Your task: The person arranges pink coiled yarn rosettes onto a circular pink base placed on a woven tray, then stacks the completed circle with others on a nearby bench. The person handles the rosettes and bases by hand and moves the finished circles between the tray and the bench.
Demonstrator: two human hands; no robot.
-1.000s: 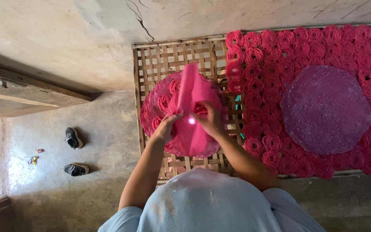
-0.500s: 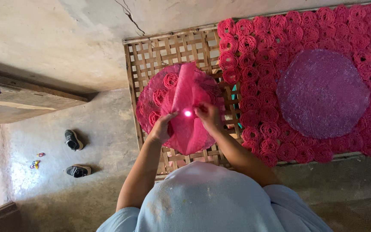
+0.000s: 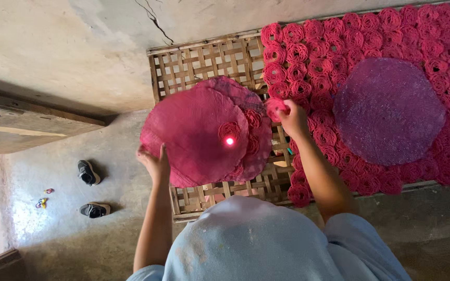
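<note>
Head view: left hand [image 3: 153,162] grips the pink disc [image 3: 196,130]; right hand [image 3: 292,117] pinches a pink coil [image 3: 275,108].

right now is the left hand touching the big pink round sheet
Touching. The head view shows the left hand gripping the lower left edge of the big pink round sheet, fingers over its rim.

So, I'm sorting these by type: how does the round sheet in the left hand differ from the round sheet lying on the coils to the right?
The pink-red round sheet is held up at its edge by the left hand over the bamboo lattice tray; the purple round sheet lies flat, untouched, on the red coils. The pink-red one looks smoother and matte; the purple one looks grainy and glittery. Both are thin, roughly circular discs of similar size.
</note>
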